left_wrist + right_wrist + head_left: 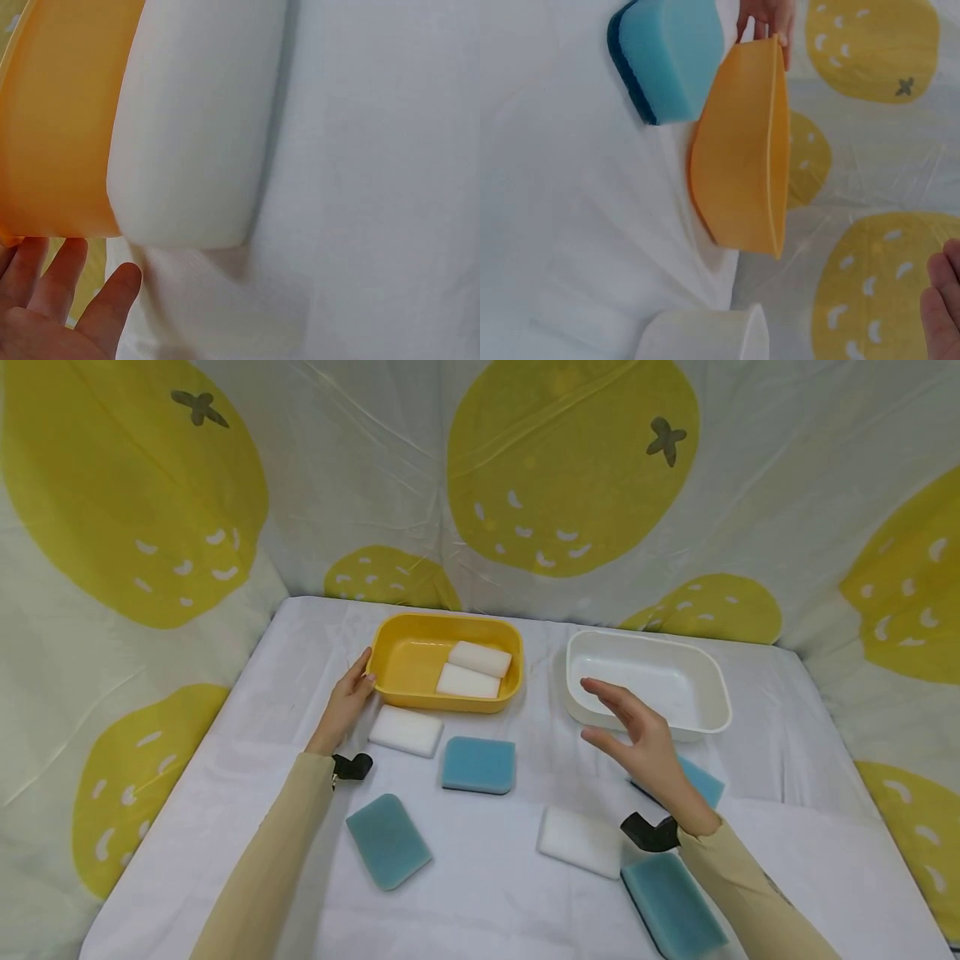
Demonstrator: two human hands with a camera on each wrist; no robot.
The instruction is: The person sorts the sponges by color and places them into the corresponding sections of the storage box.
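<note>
My left hand [347,700] rests against the left end of a yellow plastic tub [408,667], fingers at its outer wall below the rim. Inside that tub, at its right side, two white sponges [480,658] lie partly overlapping. Just in front of the tub is another white sponge [406,730], which looms large in the left wrist view. My right hand [637,735] hovers over the front left edge of a white tub [708,672], thumb and fingers spread apart, holding nothing. Beneath the right wrist, a blue sponge [701,781] is partly hidden.
Around the cloth-covered table [480,893] lie more sponges: a blue one [477,764] in the middle, a teal one [388,841] at left, a white one [579,841] and a large teal one [672,906] near the right forearm. A lemon-print curtain [360,485] stands behind.
</note>
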